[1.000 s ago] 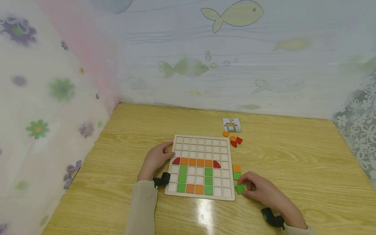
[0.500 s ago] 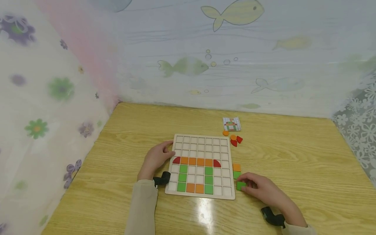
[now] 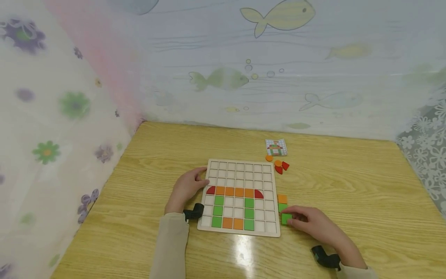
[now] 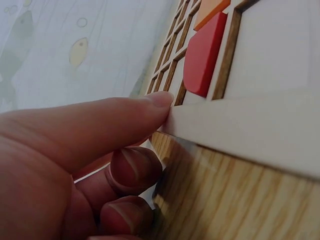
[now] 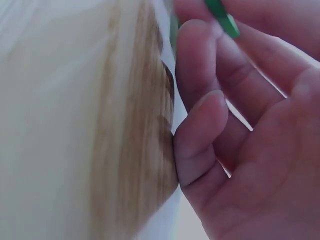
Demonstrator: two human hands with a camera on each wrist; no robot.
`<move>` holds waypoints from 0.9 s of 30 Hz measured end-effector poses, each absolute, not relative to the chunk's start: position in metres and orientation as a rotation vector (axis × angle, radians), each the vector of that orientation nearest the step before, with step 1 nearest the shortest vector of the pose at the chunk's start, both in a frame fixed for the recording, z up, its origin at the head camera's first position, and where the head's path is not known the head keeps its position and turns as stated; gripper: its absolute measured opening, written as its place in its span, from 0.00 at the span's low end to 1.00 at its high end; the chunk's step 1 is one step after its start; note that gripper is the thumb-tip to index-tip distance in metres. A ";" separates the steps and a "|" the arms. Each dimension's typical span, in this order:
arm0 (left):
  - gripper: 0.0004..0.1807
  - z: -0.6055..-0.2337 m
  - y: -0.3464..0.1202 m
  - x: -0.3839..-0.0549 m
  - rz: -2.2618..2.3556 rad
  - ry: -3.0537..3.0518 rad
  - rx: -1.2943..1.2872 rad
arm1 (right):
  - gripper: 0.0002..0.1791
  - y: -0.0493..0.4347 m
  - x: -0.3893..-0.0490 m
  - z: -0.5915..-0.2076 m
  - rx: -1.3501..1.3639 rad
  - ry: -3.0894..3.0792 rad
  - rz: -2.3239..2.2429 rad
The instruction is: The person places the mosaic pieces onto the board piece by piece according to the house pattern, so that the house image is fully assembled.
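A wooden grid board [image 3: 240,166] lies on the table, with red, orange and green pieces set in its lower half. My left hand [image 3: 186,190] holds the board's left edge. In the left wrist view its thumb [image 4: 135,110] presses the rim close to a red rounded piece [image 4: 204,55], and the other fingers curl below. Right of the board, my right hand [image 3: 311,223] pinches a green square tile [image 3: 286,219] between thumb and fingers. Only a sliver of that green tile [image 5: 222,17] shows in the right wrist view. Another green tile [image 3: 282,207] lies just behind it, partly covered.
An orange square tile [image 3: 282,198] borders the loose green one. Farther back are orange discs [image 3: 269,158], red wedge pieces [image 3: 285,166] and a small pattern card [image 3: 276,147]. Walls with painted fish and flowers bound the table [image 3: 341,170] behind and at left.
My right hand has turned the green tile from a slant to nearly square and moved it slightly away from me, up to the loose green tile. The left hand stays at the board's edge.
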State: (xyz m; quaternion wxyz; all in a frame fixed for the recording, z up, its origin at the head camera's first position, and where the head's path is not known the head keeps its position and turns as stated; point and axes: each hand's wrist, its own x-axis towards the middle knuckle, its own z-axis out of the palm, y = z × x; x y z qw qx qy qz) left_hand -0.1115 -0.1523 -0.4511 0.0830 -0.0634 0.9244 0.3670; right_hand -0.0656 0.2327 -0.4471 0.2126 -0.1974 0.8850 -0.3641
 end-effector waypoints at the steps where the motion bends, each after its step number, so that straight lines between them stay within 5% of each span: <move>1: 0.26 -0.451 -0.152 -0.111 1.098 2.758 -0.192 | 0.15 0.232 -0.066 -0.447 -0.553 2.451 -1.024; 27: 0.26 -0.449 -0.152 -0.110 1.125 2.756 -0.186 | 0.14 0.177 -0.077 -0.433 -0.671 2.356 -1.225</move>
